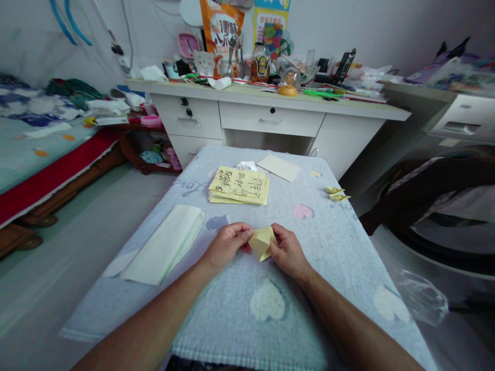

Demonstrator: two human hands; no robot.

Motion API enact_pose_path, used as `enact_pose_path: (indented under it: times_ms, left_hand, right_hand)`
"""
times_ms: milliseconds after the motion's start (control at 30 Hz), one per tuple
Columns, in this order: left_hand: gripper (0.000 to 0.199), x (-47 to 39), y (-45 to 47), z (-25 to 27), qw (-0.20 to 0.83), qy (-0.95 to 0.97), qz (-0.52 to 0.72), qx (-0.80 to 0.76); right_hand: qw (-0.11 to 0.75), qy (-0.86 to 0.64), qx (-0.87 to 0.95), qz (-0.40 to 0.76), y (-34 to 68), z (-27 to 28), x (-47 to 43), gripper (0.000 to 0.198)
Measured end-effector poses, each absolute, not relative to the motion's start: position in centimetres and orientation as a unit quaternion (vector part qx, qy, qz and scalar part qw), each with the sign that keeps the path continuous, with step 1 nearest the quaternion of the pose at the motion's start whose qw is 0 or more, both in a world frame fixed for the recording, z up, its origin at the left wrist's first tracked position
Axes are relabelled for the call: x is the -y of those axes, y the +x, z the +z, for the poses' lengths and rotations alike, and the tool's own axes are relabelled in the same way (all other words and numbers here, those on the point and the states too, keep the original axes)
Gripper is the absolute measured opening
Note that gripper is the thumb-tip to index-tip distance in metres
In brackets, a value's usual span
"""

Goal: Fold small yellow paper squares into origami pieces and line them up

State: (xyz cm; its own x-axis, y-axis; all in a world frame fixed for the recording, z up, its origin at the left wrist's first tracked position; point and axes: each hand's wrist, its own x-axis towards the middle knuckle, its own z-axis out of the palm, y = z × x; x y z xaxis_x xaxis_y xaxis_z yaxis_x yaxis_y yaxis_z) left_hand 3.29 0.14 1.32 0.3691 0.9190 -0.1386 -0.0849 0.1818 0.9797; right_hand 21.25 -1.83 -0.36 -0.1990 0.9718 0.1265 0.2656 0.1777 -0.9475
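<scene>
Between my two hands is a small piece of folded yellow paper [262, 242], raised a little over the cloth. My left hand [231, 242] pinches its left corner between thumb and fingers. On the other side, my right hand [288, 251] grips the right edge, thumb in front, and hides part of it. Beyond the hands lies a stack of yellow paper sheets [240, 186] with black handwriting on top. Two small folded yellow paper shapes [337, 194] rest near the right edge of the table.
A blue cloth with hearts [328, 247] covers the table. To the left lies a folded pale sheet stack [166, 245]; a cream card [279, 167] and crumpled white tissue [246, 165] lie at the back. Behind stands a cluttered white desk [270, 122]; a washing machine [464, 123] is at right.
</scene>
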Motion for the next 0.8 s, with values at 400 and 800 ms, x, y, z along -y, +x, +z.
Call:
enact_pose_path:
  times_ms: [400,800]
  left_hand:
    - [0.030,-0.1,3.5,0.5,0.653,0.543,0.353,-0.393]
    - [0.033,-0.2,3.1,0.7,0.616,0.512,0.432,-0.415]
  right_hand:
    - [0.405,-0.454,0.625,0.488,21.3,0.8,2.2,0.033]
    - [0.424,-0.431,0.586,0.540,21.1,0.0,1.7,0.019]
